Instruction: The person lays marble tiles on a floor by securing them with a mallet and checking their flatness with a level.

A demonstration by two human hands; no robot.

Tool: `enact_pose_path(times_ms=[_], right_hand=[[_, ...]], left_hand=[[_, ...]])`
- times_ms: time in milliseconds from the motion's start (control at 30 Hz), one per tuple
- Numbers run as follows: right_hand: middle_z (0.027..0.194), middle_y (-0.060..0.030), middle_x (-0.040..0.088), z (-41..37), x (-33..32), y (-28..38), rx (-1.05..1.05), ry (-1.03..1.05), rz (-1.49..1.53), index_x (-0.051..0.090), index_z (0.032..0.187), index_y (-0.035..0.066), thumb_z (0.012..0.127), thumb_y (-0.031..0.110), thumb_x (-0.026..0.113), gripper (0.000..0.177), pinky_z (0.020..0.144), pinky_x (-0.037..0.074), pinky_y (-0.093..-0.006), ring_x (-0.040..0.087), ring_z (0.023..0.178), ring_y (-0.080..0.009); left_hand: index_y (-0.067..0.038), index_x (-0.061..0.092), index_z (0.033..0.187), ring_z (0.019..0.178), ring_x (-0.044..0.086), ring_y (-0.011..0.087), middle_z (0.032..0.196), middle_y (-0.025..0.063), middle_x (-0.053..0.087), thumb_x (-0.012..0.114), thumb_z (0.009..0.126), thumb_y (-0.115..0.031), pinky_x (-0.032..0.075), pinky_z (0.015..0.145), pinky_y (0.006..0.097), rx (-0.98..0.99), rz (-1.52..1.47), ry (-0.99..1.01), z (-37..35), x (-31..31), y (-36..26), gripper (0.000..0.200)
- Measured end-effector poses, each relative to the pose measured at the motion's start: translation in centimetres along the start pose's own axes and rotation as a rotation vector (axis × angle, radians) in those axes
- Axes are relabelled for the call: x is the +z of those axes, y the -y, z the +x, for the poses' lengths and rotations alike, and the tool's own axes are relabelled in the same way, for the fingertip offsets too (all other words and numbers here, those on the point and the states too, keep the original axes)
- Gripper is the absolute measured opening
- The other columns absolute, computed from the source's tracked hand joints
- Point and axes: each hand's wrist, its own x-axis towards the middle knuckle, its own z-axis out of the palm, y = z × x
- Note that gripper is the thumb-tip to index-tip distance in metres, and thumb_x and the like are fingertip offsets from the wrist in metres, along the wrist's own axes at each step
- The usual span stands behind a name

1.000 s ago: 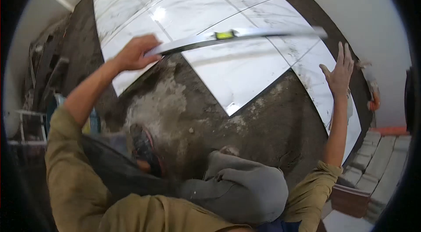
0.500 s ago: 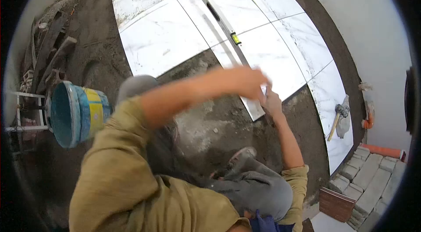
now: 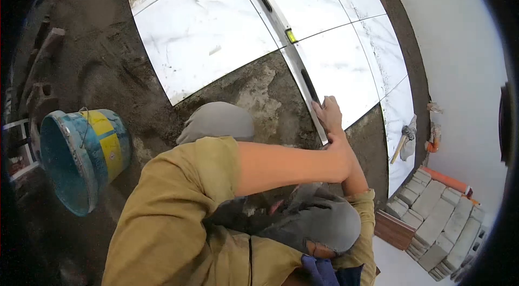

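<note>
And here's the big spread first: white marbled tiles (image 3: pixel 211 42) sweep across the floor, rough grey-brown ground (image 3: pixel 124 86) open along their near edge. Over on the right, a stack of grey blocks (image 3: pixel 432 205) hugs the wall (image 3: pixel 448 59); out left, a blue bucket (image 3: pixel 102 143) lies tipped, mouth towards the person, apparently parked clear of the working area.

Now the long spirit level (image 3: pixel 292 59)! It runs along the left side of the near tile (image 3: pixel 335 64), its far stretch lying beside the joint beyond, probably so its straight edge can be compared with both at once. The right hand (image 3: pixel 328 115) is at the lower end, fingers against the level, likely steadying it; whether they're clamped on it, I cannot tell. The left forearm crosses over, bringing the left hand (image 3: pixel 339 151) in at the right wrist; its fingers are hidden, so its grip can't be called. Smaller still, a mallet (image 3: pixel 401 144) rests on the right-hand tiles, within reach, and the yellow-green vial (image 3: pixel 291 36) sits midway along the level.

What's changed from half a second ago? The level has slid left: a strip of tile showed beyond it then, none now. The left hand has dropped from above it, and the bucket shows more fully.
</note>
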Motion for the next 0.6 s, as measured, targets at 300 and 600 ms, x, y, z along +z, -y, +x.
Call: enact_pose_path(times_ms=[300,600], right_hand=[[0.112,-0.0216,0.061,3.2,-1.6,1.0,-0.103,0.085,0.058,0.058,0.122,0.000,0.076,0.036,0.076,0.061,0.088,0.050,-0.0413,0.060,0.104,-0.0346],[0.096,-0.0244,0.063,-2.5,-0.8,-2.0,0.032,0.201,0.107,0.059,0.115,-0.005,0.078,0.022,0.066,0.046,0.081,0.049,-0.0428,0.062,0.090,-0.0404]], left_hand=[[-0.013,0.073,0.112,0.101,0.063,0.0412,0.113,0.0112,0.069,0.068,0.080,-0.027,0.035,0.094,0.0709,-0.135,0.035,0.156,0.1,2.0,1.9,0.035],[-0.006,0.057,0.131,0.118,0.056,0.0371,0.129,0.0137,0.060,0.055,0.091,-0.042,0.033,0.097,0.0714,0.005,0.129,0.454,1.5,3.0,-0.1,0.054]])
